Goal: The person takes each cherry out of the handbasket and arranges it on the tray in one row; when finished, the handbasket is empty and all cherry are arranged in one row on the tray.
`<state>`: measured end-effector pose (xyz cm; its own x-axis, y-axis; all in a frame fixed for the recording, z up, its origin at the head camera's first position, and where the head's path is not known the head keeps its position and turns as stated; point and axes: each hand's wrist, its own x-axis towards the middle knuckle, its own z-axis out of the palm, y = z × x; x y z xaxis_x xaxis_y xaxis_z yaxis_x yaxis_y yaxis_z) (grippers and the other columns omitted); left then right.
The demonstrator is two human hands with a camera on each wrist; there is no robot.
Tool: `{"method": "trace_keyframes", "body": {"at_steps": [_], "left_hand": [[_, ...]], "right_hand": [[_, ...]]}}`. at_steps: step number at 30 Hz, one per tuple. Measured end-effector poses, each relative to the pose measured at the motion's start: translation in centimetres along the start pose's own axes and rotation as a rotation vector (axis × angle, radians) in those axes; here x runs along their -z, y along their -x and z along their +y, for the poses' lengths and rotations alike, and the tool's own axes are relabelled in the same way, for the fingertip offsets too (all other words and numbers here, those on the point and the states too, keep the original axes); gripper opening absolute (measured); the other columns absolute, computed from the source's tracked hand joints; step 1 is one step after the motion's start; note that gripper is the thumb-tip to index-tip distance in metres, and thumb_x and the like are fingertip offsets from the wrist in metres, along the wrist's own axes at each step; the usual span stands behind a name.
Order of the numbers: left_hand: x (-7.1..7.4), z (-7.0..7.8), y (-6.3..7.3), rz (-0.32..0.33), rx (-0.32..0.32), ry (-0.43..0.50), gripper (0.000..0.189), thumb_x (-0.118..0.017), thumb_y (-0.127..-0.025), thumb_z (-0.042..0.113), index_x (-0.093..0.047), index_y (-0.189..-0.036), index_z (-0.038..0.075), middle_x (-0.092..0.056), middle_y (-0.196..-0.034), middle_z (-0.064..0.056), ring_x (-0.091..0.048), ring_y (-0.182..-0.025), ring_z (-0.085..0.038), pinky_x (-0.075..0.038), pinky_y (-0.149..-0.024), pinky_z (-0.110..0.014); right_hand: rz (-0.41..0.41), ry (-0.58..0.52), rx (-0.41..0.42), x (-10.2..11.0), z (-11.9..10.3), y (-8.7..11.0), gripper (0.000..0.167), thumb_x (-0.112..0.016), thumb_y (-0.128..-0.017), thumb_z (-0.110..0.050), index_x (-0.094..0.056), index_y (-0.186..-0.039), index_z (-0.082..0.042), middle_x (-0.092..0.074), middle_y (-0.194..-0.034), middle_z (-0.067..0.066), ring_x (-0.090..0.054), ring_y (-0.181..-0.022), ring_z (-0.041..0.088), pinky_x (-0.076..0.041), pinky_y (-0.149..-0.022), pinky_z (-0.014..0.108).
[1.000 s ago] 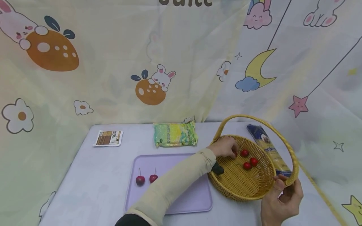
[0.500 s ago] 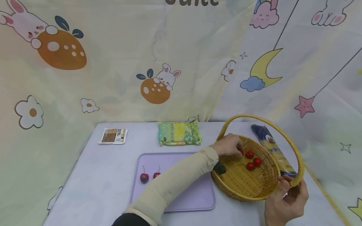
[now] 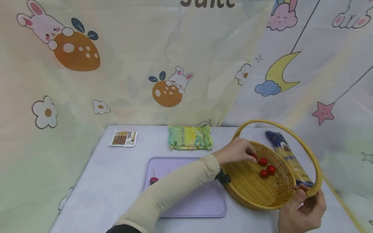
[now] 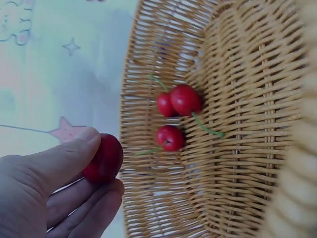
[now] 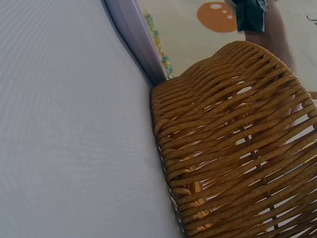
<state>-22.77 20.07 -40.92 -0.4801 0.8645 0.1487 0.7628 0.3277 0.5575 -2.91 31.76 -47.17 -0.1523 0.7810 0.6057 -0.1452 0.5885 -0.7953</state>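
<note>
My left hand (image 3: 237, 150) pinches a dark red cherry (image 4: 104, 157) between thumb and fingers, over the left part of a yellow wicker basket (image 3: 253, 194). Three more red cherries lie together inside the basket; one cherry (image 4: 185, 100) shows its green stem in the left wrist view. At the basket's right side, my right hand (image 3: 304, 210) grips the rim by the foot of the tall arched handle (image 3: 279, 123). The right wrist view shows the basket's woven outer wall (image 5: 233, 139), but no fingers.
A lilac tray (image 3: 201, 207) lies left of the basket under my left sleeve (image 3: 172, 187), with a cherry (image 3: 153, 180) showing and another's stem beyond the sleeve. Behind are a green-yellow packet (image 3: 190, 137) and a small brown-white packet (image 3: 123, 138). A blue-gold bag (image 3: 289, 158) lies behind the basket.
The head view has turned left, so everything sits farther right in it. My left wrist has drawn back leftward relative to the basket, still with the cherry. My right hand keeps its grip.
</note>
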Motion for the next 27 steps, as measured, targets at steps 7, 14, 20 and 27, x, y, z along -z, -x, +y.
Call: {"method": "trace_keyframes", "body": {"at_steps": [7, 14, 20, 27], "left_hand": [[2.2, 0.0, 3.8, 0.057, -0.015, 0.013, 0.022, -0.078, -0.094, 0.036, -0.083, -0.110, 0.022, -0.079, -0.097, 0.015, -0.061, -0.076, 0.017, -0.044, -0.077, -0.003], [5.0, -0.9, 8.8, 0.094, 0.034, 0.119, 0.019, -0.079, -0.094, 0.033, -0.084, -0.106, 0.019, -0.078, -0.093, 0.014, -0.062, -0.076, 0.012, -0.050, -0.070, -0.009], [7.1, -2.3, 13.7, 0.144, 0.135, 0.217, 0.023, -0.083, -0.091, 0.032, -0.083, -0.109, 0.018, -0.079, -0.093, 0.014, -0.067, -0.080, 0.008, -0.054, -0.070, -0.015], [7.2, -4.4, 19.0, 0.184, 0.226, 0.222, 0.027, -0.084, -0.089, 0.033, -0.083, -0.112, 0.019, -0.079, -0.096, 0.012, -0.067, -0.081, 0.002, -0.054, -0.068, -0.021]], "right_hand": [[-0.039, 0.097, -0.035, 0.5, 0.0, 0.4, 0.041, -0.052, -0.110, -0.024, -0.051, -0.151, -0.020, -0.057, -0.111, -0.027, -0.059, -0.100, -0.003, -0.045, -0.085, 0.013], [-0.029, 0.114, -0.135, 0.4, -1.1, 0.5, 0.043, -0.052, -0.109, -0.030, -0.049, -0.151, -0.023, -0.059, -0.111, -0.022, -0.060, -0.100, -0.002, -0.045, -0.087, 0.016], [-0.027, 0.127, -0.142, 0.3, -1.4, 0.3, 0.044, -0.052, -0.109, -0.032, -0.049, -0.151, -0.022, -0.059, -0.112, -0.021, -0.061, -0.099, -0.003, -0.046, -0.086, 0.016], [-0.016, 0.121, -0.173, 0.2, -1.8, 0.6, 0.045, -0.052, -0.108, -0.035, -0.049, -0.151, -0.024, -0.060, -0.113, -0.019, -0.062, -0.098, -0.002, -0.047, -0.086, 0.017]]}}
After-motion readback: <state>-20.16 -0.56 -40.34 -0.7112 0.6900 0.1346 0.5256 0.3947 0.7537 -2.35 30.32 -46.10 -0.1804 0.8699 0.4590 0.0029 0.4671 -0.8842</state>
